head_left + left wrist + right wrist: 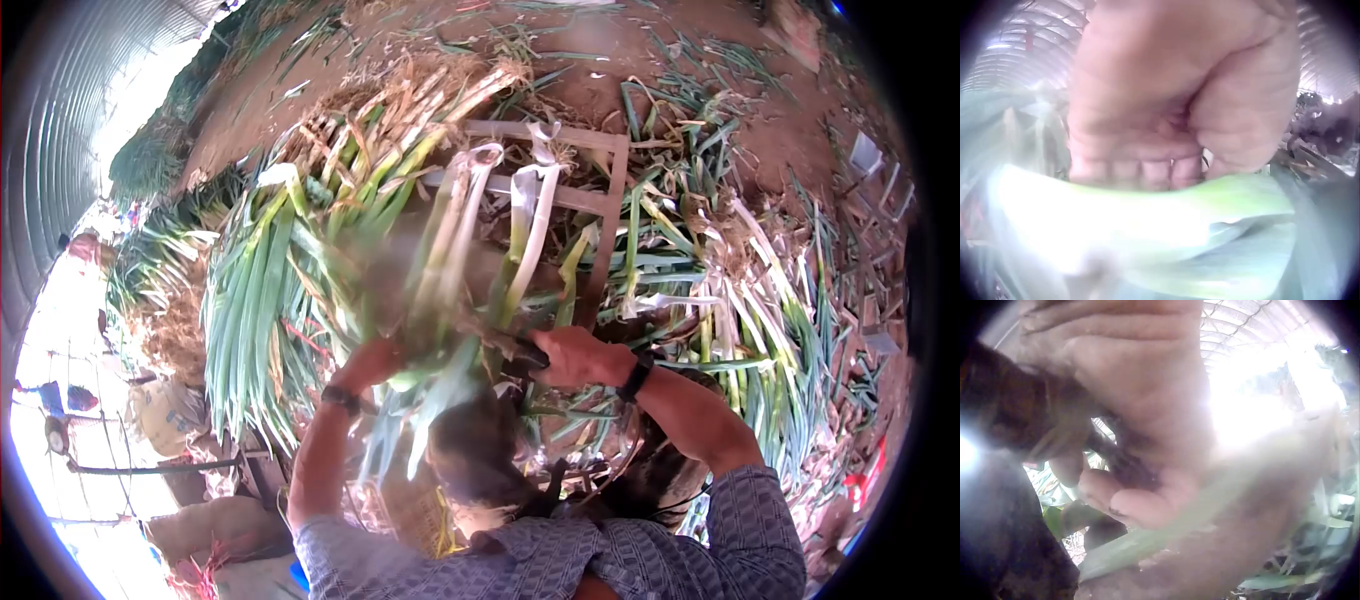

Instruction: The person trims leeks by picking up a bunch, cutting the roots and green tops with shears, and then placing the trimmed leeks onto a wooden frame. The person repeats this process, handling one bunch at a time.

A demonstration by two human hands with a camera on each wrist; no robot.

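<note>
My left hand grips a bundle of green onions, their white stems pointing away and leaves hanging toward the body. In the left wrist view the fingers of the left hand curl behind a broad pale-green stalk. Close to its right, my right hand holds a tool by its dark handle, whose far end runs in against the stalks. The right wrist view shows the fingers of the right hand curled, with a blurred green leaf passing under them; I cannot tell the tool's kind.
A large heap of green onions lies at the left, with another pile at the right. A wooden frame lies beyond the hands on bare soil. Sacks sit at the lower left, and a corrugated wall rises at the far left.
</note>
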